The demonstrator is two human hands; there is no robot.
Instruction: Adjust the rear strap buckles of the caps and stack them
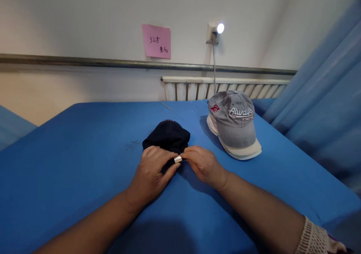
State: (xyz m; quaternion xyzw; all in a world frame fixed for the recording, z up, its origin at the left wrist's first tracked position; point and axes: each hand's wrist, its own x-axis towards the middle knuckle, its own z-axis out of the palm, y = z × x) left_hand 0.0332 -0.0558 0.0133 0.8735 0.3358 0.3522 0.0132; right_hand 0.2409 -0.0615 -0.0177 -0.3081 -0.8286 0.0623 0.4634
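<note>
On the table (pixel 70 179), the black cap (pixel 166 135) is held at its clasp (pixel 178 159) by the left hand (pixel 153 171) and pinched just beside it by the right hand (pixel 204 165), this handling seemingly unfinished; whether the stacked caps (pixel 237 122) are already done cannot be told.

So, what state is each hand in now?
Left hand: closed, holding the black cap by its strap.
Right hand: closed, pinching the strap beside its buckle.
</note>
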